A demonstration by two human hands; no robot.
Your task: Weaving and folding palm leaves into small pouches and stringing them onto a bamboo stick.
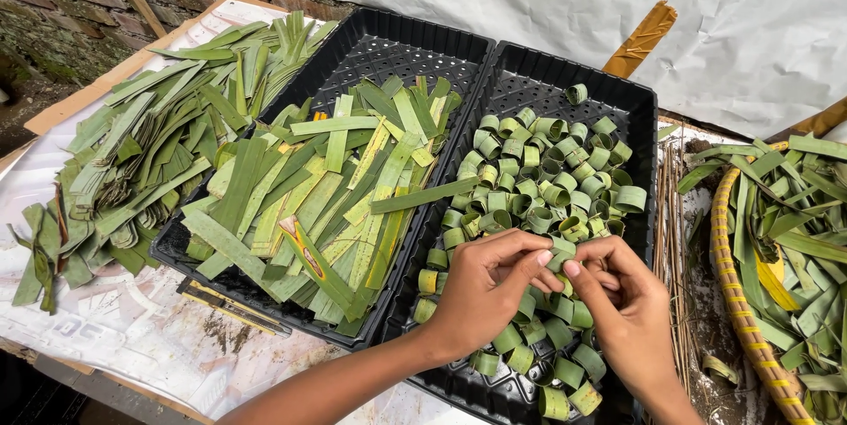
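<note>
Leaf ring (559, 259): pinched between my left hand (483, 294) and right hand (628, 306), fingers of both closed on it.
Where: over the right tray (637, 98), above the ring pile (538, 169).
Nearer: both equal, meeting at centre.

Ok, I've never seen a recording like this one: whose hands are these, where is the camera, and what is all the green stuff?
There is no machine here. The single picture comes from a camera worn on a person's head, looking down at their own two bare hands. The left hand and right hand meet over the right black tray, pinching a small green leaf ring between the fingertips. That tray is full of similar rolled leaf rings. The left black tray beside it holds flat cut leaf strips. More flat leaf pieces are piled on the board to the left, and a woven basket of leaf scraps sits at the right, with a bundle of thin sticks between it and the tray.
</note>
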